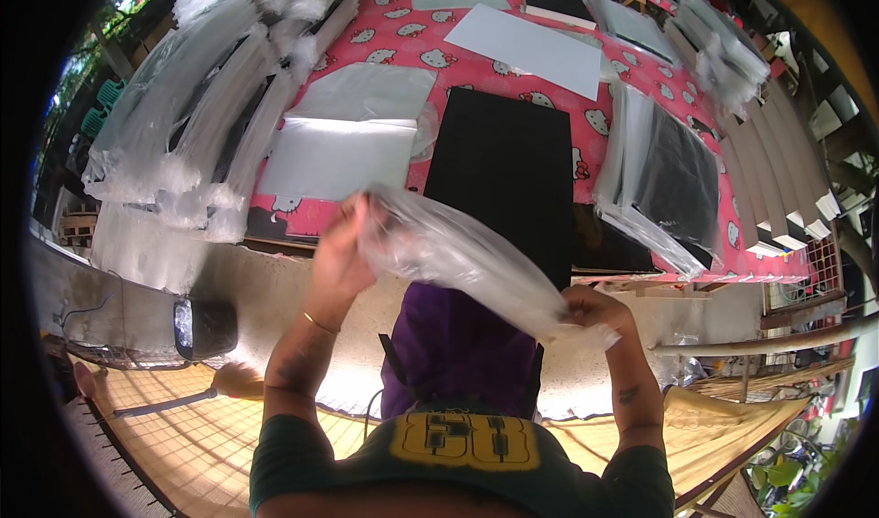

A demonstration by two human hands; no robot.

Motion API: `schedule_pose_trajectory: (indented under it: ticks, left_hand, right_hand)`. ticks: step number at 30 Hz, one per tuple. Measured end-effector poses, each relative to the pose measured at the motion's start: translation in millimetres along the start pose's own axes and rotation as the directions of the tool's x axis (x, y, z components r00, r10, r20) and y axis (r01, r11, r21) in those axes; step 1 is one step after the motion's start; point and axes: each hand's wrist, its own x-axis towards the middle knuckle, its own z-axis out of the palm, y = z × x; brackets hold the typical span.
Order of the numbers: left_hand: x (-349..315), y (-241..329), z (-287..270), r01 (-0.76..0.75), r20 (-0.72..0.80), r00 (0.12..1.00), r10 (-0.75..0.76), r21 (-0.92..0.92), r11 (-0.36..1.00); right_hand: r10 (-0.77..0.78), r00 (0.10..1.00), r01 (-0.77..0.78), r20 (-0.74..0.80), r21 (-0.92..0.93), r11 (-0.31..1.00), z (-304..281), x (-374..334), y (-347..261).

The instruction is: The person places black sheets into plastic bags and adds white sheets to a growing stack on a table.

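As both hands [341, 254] [602, 311] clutch its ends, a clear plastic bag [467, 252] slants between them.

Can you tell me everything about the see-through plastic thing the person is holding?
The clear plastic is long, shiny and whitish, with creases running along it, like a bag. It stretches slantwise across the picture: the left hand grips its upper end, the right hand its lower one. It partly covers the black sheet from view; I can't tell whether they touch.

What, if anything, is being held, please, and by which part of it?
Clear plastic: the left grip holds its left end, the right grip near its right end.
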Motion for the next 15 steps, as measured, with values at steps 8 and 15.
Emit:
schedule_pose_trajectory:
  ticks: [8,15]
  left_hand:
    - [-32.9,-1.4,-68.1,0.182,0.127,0.963,-0.238,0.349,0.919]
    - [-49.3,-66.0,-65.3,-0.011,-0.122,0.954,0.273,0.899,0.438]
  right_hand:
    - [-0.281,0.926,0.187,0.252,0.340,0.922,-2.5,-20.7,8.8]
    - [-0.176,0.523,0.110,-0.834,-0.139,0.984,79.7,-5.4,23.9]
